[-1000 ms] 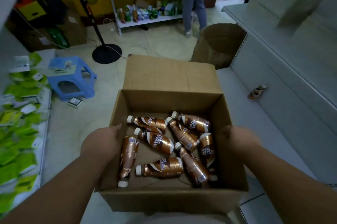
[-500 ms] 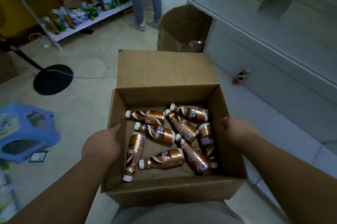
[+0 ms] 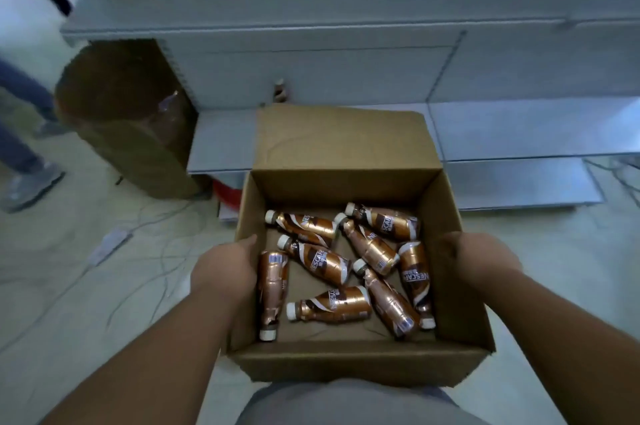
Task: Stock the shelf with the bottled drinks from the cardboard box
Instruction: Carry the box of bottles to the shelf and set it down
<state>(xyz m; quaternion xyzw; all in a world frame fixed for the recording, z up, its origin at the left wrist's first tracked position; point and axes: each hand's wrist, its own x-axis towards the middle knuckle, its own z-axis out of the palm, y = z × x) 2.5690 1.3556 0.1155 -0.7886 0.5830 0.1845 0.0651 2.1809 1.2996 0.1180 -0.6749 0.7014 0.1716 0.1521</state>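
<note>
An open cardboard box (image 3: pixel 346 147) is carried in front of my body, its far flap folded outward. Several copper-brown bottled drinks (image 3: pixel 346 268) with white caps lie loose on its bottom. My left hand (image 3: pixel 225 272) grips the box's left wall, thumb along the inner edge. My right hand (image 3: pixel 481 262) grips the right wall. Straight ahead stands the grey metal shelf (image 3: pixel 519 137), with a low bottom board just beyond the box and a higher board above it.
A second, taller open cardboard box (image 3: pixel 128 119) stands on the floor at the shelf's left end. One small bottle (image 3: pixel 280 92) stands at the back of the bottom board. Another person's legs and shoe (image 3: pixel 24 161) are at far left. Cables lie on the tiled floor.
The view has swung right: the grey shelf now faces me squarely, and the fan base and blue stool have left the frame. Both hands keep hold of the box.
</note>
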